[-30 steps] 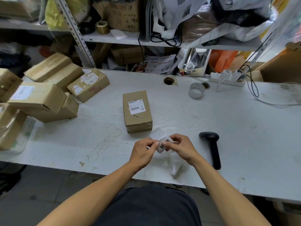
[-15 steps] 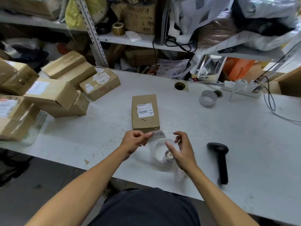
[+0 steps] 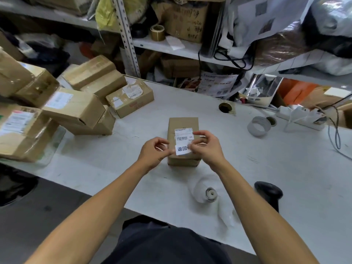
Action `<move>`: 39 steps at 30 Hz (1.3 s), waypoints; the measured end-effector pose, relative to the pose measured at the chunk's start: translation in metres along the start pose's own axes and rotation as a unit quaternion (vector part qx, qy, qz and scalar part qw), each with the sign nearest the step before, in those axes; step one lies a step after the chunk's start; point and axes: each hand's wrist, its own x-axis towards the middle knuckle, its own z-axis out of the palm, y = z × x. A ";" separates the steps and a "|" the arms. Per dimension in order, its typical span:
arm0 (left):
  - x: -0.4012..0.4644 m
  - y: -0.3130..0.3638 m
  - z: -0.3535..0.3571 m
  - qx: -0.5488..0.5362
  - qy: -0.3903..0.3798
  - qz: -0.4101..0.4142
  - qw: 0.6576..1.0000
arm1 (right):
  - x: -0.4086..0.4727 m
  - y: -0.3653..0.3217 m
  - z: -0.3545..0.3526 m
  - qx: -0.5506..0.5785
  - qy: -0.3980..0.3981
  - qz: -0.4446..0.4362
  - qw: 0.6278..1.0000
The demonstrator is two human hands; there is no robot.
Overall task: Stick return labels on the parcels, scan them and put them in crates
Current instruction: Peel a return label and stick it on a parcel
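Both hands, left (image 3: 154,151) and right (image 3: 204,147), pinch a label (image 3: 182,149) over the box (image 3: 183,130); label roll (image 3: 202,190) and scanner (image 3: 270,193) lie near the table's (image 3: 118,164) front edge.

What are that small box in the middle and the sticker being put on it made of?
The box looks like plain brown cardboard, matte, with folded edges. The sticker seems thin white paper with black print, bending slightly between the left hand and right hand; whether it has a coating I cannot tell.
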 end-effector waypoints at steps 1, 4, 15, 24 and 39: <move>0.006 -0.004 0.000 0.024 0.033 -0.010 0.999 | 0.005 0.004 0.006 -0.059 0.036 -0.006 0.998; 0.017 -0.012 0.006 0.051 0.036 -0.044 0.997 | 0.009 0.013 0.019 -0.223 0.073 -0.017 0.972; 0.024 -0.020 0.018 -0.103 -0.105 -0.107 0.983 | -0.013 0.012 0.031 -0.261 0.181 0.133 0.939; -0.018 0.025 0.039 -0.113 -0.183 0.007 0.977 | -0.090 0.009 -0.017 -0.107 0.281 0.074 0.951; -0.248 0.087 0.299 -0.096 -0.449 0.079 0.885 | -0.377 0.129 -0.207 0.021 0.531 0.089 0.842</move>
